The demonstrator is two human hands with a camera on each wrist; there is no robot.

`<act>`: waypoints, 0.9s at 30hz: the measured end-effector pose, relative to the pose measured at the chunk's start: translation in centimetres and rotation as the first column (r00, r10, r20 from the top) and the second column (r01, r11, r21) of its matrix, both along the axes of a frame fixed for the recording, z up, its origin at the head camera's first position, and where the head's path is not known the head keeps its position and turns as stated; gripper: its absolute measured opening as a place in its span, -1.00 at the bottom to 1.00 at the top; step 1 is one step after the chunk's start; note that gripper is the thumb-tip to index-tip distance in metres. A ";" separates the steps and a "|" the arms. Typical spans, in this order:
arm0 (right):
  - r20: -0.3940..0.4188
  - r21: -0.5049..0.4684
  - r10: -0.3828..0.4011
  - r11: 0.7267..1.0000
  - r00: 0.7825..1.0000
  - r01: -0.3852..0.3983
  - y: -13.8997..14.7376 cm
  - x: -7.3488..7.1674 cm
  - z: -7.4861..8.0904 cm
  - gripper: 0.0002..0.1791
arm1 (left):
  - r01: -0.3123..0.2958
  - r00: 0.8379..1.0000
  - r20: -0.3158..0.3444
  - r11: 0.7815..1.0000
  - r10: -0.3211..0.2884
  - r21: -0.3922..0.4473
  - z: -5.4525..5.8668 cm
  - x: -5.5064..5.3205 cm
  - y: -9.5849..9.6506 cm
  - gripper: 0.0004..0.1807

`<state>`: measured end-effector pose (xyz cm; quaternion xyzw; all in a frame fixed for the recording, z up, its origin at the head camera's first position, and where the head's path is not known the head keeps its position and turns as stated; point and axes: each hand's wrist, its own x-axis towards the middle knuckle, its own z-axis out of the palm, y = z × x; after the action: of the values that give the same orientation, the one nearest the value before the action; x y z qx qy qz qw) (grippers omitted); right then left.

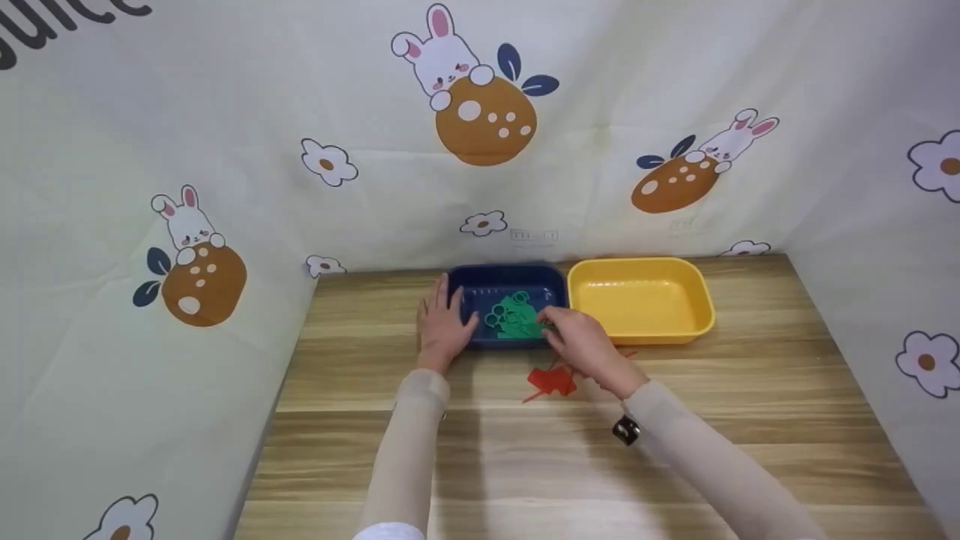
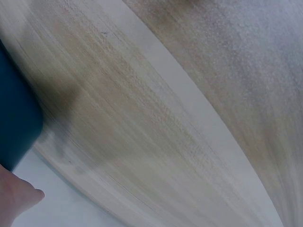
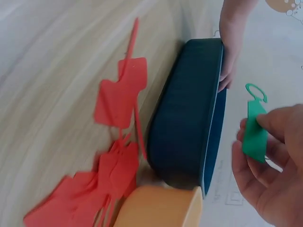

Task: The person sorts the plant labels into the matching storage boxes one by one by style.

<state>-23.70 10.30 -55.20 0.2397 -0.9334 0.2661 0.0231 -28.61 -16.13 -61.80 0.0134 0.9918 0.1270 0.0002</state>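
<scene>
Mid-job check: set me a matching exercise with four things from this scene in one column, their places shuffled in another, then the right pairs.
Things:
1. Green pile
2. Red pieces
3. Single green piece
4. Yellow tray

Places:
A. Right of the blue tray
B. Pinched in the right hand's fingers
C. Inside the blue tray
D. On the wooden table, outside both trays

Pairs: 1-C, 2-D, 3-B, 4-A
</scene>
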 end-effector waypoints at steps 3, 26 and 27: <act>0.027 -0.024 -0.057 0.998 0.998 0.057 -1.0 -1.2 0.0 -0.80 | -0.002 1.000 0.000 1.000 0.002 0.000 0.1 0.1 0.0 -0.24; -0.122 0.247 -0.005 0.968 0.992 0.035 -2.4 -3.3 -3.4 -0.84 | 0.001 1.000 -0.006 1.000 -0.001 -0.012 -0.2 -0.1 0.0 -0.24; -0.114 0.240 0.001 0.971 0.993 0.027 -2.2 -3.3 -3.3 -0.82 | -0.001 1.000 -0.003 1.000 0.001 -0.011 -0.2 -0.1 0.0 -0.24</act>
<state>-27.02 8.09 -58.52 0.2493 -0.9575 0.1368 0.0485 -28.75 -16.13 -62.05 0.0129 0.9925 0.1218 -0.0014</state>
